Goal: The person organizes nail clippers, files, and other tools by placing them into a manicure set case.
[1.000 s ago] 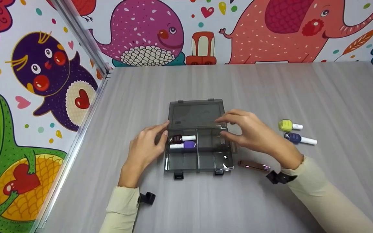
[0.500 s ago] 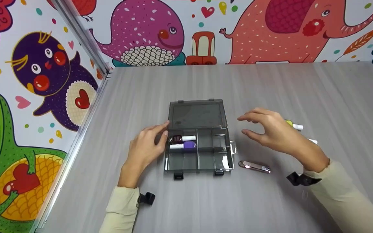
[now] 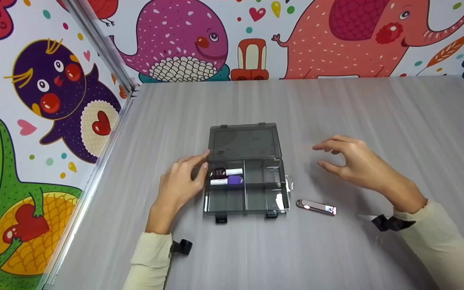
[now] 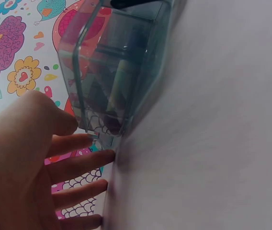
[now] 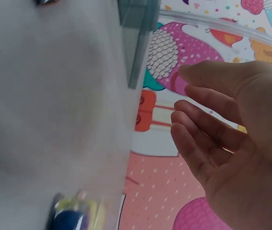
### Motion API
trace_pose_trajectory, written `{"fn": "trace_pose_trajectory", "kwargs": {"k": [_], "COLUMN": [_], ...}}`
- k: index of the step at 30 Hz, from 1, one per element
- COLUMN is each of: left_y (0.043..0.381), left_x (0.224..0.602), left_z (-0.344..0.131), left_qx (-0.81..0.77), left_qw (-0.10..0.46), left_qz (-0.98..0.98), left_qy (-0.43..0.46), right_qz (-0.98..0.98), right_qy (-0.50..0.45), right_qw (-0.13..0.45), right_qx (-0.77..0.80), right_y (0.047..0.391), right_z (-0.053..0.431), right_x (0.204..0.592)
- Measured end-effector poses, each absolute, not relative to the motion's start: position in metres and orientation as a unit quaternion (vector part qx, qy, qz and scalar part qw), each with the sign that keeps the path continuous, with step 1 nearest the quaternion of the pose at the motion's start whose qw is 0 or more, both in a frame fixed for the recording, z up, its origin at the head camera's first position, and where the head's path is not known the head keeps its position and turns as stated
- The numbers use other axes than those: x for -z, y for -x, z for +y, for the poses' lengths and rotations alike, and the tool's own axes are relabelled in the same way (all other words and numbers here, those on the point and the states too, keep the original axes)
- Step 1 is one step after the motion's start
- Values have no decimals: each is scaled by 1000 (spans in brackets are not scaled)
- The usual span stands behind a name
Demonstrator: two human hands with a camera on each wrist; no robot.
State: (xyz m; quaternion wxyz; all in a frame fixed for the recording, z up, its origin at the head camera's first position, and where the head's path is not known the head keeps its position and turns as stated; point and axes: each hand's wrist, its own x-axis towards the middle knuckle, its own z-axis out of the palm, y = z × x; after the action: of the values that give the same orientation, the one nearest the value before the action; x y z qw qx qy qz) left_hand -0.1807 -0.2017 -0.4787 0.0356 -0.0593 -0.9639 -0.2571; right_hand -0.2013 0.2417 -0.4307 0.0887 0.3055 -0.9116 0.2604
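Observation:
A grey see-through divided box [image 3: 245, 203] lies with its lid [image 3: 244, 143] folded back. In its back left compartment are a dark red nail polish bottle [image 3: 218, 173] and a purple one [image 3: 235, 180], caps opposite ways. My left hand [image 3: 180, 179] touches the box's left side with extended fingers, as the left wrist view shows beside the box [image 4: 121, 72]. To the right, my right hand [image 3: 355, 161] hovers over the table, fingers apart and holding nothing. It hides the blue nail polish bottle [image 5: 69, 219] and the yellow one [image 5: 97, 213] from the head view.
A shiny nail clipper [image 3: 316, 207] lies right of the box's front corner. Against the box's right side sits a small clear piece [image 3: 289, 183]. Two black latches stick out at the box front. Patterned walls border the table [image 3: 256, 257] at the back and left.
My right hand has drawn away from the box to the right, now covering the yellow and blue bottles in the head view. The left hand stays at the box's side.

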Motion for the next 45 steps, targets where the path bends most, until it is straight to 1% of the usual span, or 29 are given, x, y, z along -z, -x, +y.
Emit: {"fn": "trace_pose_trajectory", "kwargs": {"k": [12, 24, 30, 40, 45], "left_y": [181, 181, 180, 181, 181], "left_x": [479, 479, 479, 478, 478], "left_z": [-203, -203, -203, -203, -203], "left_qx": [261, 260, 260, 263, 256], "left_qw": [39, 42, 42, 35, 35], "left_qz": [-962, -963, -963, -962, -964], "left_qy": [63, 61, 62, 61, 62], "right_qz": [-931, -945, -947, -959, -960], "right_qy": [-256, -224, -218, -178, -174], "right_qw": [60, 57, 64, 27, 23], "right_qx": [-254, -233, -229, -217, -219], "right_y": [213, 216, 218, 218, 218], "right_z": [282, 306, 313, 316, 316], "right_x": [447, 454, 456, 456, 457]}}
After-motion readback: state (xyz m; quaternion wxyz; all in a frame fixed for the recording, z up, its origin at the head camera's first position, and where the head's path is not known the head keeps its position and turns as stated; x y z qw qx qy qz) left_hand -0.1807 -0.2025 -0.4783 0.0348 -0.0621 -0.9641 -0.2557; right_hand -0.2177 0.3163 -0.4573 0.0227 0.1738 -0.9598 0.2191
